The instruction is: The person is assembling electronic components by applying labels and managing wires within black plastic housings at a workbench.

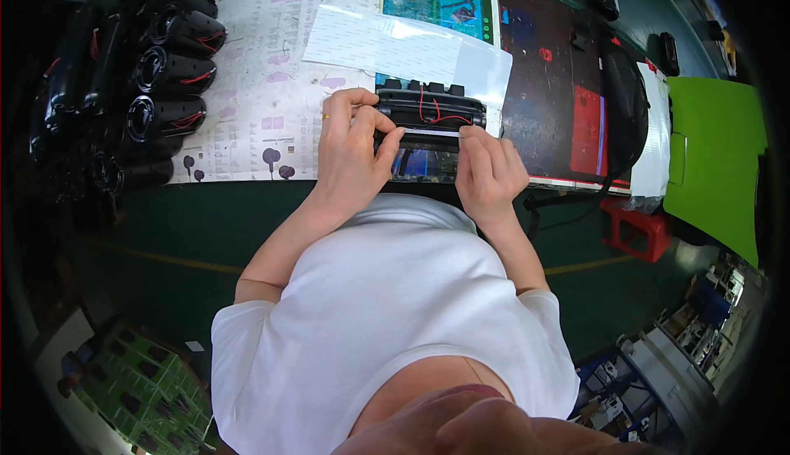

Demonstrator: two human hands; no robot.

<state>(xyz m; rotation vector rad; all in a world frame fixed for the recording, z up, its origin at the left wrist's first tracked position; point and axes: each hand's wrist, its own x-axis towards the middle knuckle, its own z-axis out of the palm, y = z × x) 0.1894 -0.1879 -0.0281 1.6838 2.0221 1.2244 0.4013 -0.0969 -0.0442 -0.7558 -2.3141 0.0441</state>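
In front of me lies a long black plastic housing with thin red wires across its upper side. A narrow white strip runs along its near edge. My left hand is closed about the housing's left end, with thumb and a finger at the strip's left end and other fingertips by the housing's corner. My right hand is closed in a pinch at the strip's right end, its remaining fingers curled. Just beyond the housing is a white sheet with faint rows of print.
Several black cylindrical housings with red wires are stacked at the table's left. Printed cardboard covers the tabletop. To the right are a black bag-like item, a lime-green panel and a red stool.
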